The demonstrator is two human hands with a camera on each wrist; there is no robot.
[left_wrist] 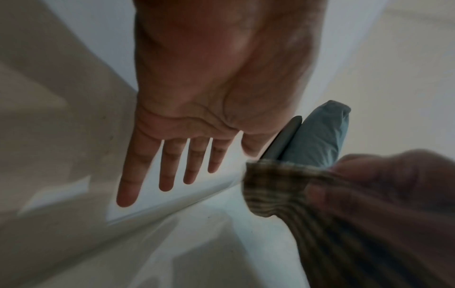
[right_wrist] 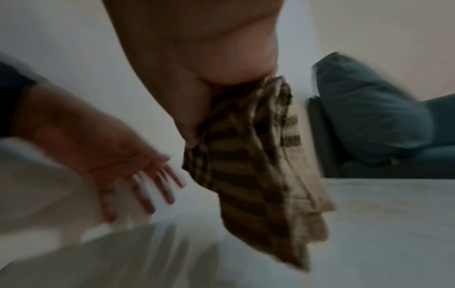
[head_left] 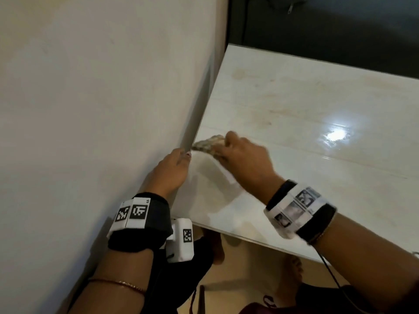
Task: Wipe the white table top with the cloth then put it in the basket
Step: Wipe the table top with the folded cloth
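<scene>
The white glossy table top fills the right half of the head view. A brown and beige striped cloth lies bunched near the table's left edge, against the wall. My right hand grips the cloth, which hangs down from it onto the surface. My left hand is flat with straight, spread fingers against the wall beside the table's left edge, just left of the cloth. No basket shows in any view.
A cream wall runs along the table's left side. A dark sofa with a blue-grey cushion stands beyond the far edge. The table's near edge hangs over a tan floor, where bare feet stand.
</scene>
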